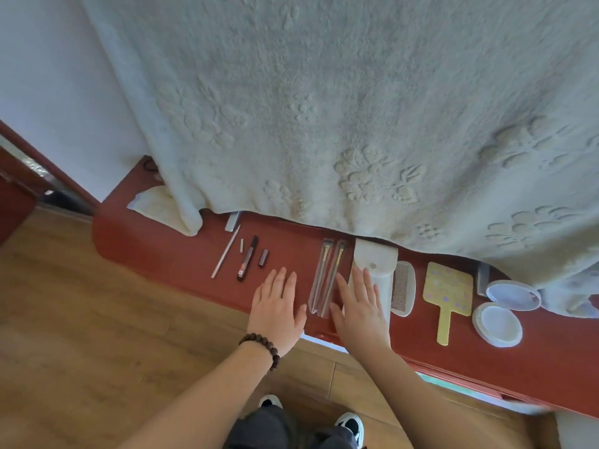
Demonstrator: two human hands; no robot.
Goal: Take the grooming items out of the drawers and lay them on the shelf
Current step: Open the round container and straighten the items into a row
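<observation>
A row of grooming items lies on the red shelf: a white pencil, a dark pen-like tube, two brushes in clear sleeves, a white pouch, a pale comb, a yellow hand mirror and an open round compact. My left hand lies flat with straight fingers on the shelf, left of the sleeved brushes. My right hand lies flat too, its fingers over the lower part of the pouch. Neither hand holds anything.
A pale embossed blanket hangs over the back of the shelf, hiding its rear. A folded cloth sits at the shelf's left end. Below the shelf's front edge a drawer stands slightly out. Wooden floor and my shoes are beneath.
</observation>
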